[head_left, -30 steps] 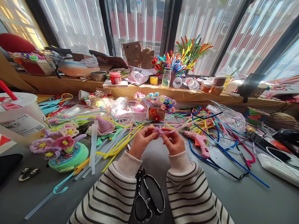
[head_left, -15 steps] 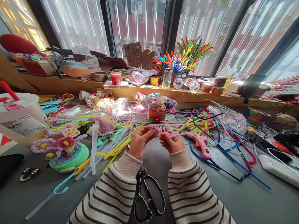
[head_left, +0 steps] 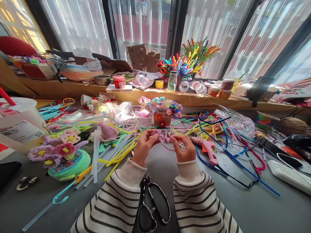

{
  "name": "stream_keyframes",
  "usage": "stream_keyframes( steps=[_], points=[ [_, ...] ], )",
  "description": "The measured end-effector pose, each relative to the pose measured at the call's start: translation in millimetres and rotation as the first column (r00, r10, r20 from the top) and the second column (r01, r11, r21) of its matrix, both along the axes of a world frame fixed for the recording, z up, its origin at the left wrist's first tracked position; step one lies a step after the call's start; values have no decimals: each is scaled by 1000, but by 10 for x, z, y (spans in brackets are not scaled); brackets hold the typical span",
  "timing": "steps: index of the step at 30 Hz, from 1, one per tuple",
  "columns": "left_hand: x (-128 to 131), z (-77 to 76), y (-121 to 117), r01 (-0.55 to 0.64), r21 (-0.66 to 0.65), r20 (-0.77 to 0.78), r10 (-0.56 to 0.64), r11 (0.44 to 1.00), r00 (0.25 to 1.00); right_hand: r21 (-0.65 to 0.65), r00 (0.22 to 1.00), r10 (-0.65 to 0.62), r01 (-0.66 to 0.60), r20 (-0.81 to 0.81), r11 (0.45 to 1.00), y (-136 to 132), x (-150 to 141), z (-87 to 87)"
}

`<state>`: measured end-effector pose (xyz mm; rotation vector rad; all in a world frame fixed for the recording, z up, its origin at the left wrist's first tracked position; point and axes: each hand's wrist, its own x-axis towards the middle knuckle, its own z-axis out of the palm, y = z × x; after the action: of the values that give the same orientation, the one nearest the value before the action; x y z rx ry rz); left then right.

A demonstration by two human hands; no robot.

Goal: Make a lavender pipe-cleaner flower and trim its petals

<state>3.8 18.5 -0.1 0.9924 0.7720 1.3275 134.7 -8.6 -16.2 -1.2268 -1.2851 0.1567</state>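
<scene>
Between thumb and fingers of my left hand (head_left: 143,145) is a small lilac pipe-cleaner flower (head_left: 157,132), its looped petals showing above the fingertips. From it a lilac pipe-cleaner strand (head_left: 166,147) sags in a curve toward my right hand (head_left: 184,147). The right fingers are closed in a pinch by the strand's far part; its tip is hidden there. Black-handled scissors (head_left: 159,202) lie between my forearms, their blades partly hidden. Just right of my right hand rests a pink glue gun (head_left: 207,150).
A pipe-cleaner flower piece (head_left: 69,165), clear glue sticks (head_left: 96,155) and a drink cup (head_left: 19,126) stand or lie leftward. Loose pipe cleaners (head_left: 216,126) and a black cord (head_left: 236,179) spread across the right. Behind stands a small flower basket (head_left: 161,119).
My right hand has shifted slightly right and its wrist has turned. The strand, nearly straight before, now hangs in a bent curve below the flower. My left hand still pinches the flower.
</scene>
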Motion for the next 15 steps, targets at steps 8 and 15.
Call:
stream_keyframes(
  steps=[8, 15],
  points=[
    [-75, -37, 87, -286, -2, 38, 286, 958, 957, -162, 802, 277, -416, -529, 895, 43, -8, -23],
    [-60, 30, 51, -166, -43, 89, 170, 985, 981, -243, 695, 272, -547, -666, 801, 35, 86, 27]
  ],
)
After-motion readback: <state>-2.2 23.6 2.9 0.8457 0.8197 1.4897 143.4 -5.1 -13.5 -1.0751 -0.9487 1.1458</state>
